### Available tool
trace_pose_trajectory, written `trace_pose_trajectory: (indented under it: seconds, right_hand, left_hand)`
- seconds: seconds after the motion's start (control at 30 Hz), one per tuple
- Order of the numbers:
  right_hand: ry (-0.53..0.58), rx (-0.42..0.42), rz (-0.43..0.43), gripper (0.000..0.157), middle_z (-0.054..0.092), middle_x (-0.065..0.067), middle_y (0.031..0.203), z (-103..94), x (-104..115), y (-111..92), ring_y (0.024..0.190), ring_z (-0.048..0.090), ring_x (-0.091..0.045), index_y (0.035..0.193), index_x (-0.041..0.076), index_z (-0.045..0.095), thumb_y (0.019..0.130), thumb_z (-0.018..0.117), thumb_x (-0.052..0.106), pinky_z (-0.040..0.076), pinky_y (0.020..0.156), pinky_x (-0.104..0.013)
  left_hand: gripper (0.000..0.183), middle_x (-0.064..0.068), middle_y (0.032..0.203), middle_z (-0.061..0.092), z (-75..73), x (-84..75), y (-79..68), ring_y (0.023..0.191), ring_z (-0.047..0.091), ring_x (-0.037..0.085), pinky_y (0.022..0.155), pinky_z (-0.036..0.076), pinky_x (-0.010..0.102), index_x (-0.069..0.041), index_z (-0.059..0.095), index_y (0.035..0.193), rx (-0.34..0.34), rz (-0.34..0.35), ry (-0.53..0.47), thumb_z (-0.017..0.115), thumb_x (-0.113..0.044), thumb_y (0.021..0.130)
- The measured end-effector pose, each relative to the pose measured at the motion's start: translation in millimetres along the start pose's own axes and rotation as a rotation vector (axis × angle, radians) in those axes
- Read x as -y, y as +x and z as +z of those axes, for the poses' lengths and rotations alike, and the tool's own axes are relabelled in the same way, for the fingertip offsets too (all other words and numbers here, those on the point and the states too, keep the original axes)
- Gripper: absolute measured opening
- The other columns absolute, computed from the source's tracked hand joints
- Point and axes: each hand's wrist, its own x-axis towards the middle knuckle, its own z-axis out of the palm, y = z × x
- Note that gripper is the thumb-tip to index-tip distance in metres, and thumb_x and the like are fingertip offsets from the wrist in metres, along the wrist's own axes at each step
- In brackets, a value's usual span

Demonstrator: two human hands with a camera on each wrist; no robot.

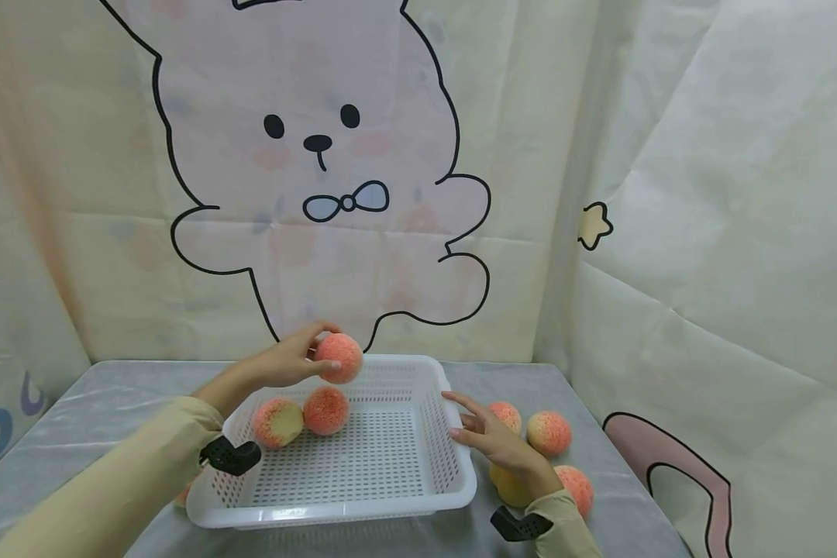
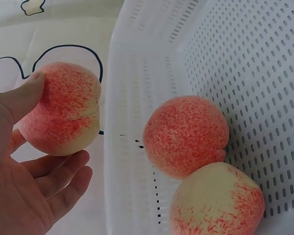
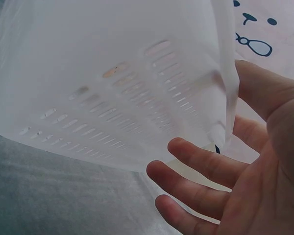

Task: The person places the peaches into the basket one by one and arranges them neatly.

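My left hand (image 1: pixel 289 360) holds a pink and yellow peach (image 1: pixel 340 359) between thumb and fingers, above the far left part of a white perforated plastic basket (image 1: pixel 331 515). In the left wrist view, the held peach (image 2: pixel 61 110) is outside the basket's rim. Two more peaches lie inside, touching each other: a mostly red one (image 1: pixel 325 411) and a half-yellow one (image 1: pixel 277 424). At the basket's right side my right hand (image 1: pixel 491 438) grips the rim. The right wrist view shows its thumb at the rim edge, with several bent fingers (image 3: pixel 191 188) outside the wall.
Several peaches (image 1: pixel 549 433) lie on the grey cloth-covered table (image 1: pixel 502 380) around the right forearm. Another peach (image 1: pixel 183 496) shows partly past the basket's left edge. A curtain (image 1: pixel 516 232) with a cartoon bear stands behind the table, and another hangs at the right.
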Motion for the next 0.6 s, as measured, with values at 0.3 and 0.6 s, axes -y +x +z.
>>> trace_pose_trajectory:
  seconds: [0.3, 0.6]
  right_hand:
    - [0.004, 0.003, -0.007, 0.068, 0.043, -0.036, 0.150, 0.6, -0.5, 0.1, 0.118, 0.065, -0.027, 0.162, 0.009, 0.016, 0.106, 0.053, 0.017, 0.059, 0.091, -0.040]
    - [0.017, 0.003, -0.002, 0.068, 0.041, -0.036, 0.152, 1.6, -0.2, 0.0, 0.121, 0.064, -0.028, 0.162, 0.009, 0.015, 0.106, 0.053, 0.016, 0.058, 0.093, -0.039]
  left_hand:
    - [0.054, 0.024, 0.128, 0.063, 6.8, 1.3, 6.9, 0.110, 0.069, 0.032, 0.095, 0.054, 0.050, -0.004, 0.043, 0.141, 0.025, -0.043, -0.056, 0.069, -0.019, 0.097]
    - [0.054, 0.023, 0.127, 0.064, 21.5, 4.0, 17.8, 0.111, 0.068, 0.033, 0.094, 0.055, 0.048, -0.005, 0.044, 0.141, 0.036, -0.063, -0.036, 0.070, -0.019, 0.096]
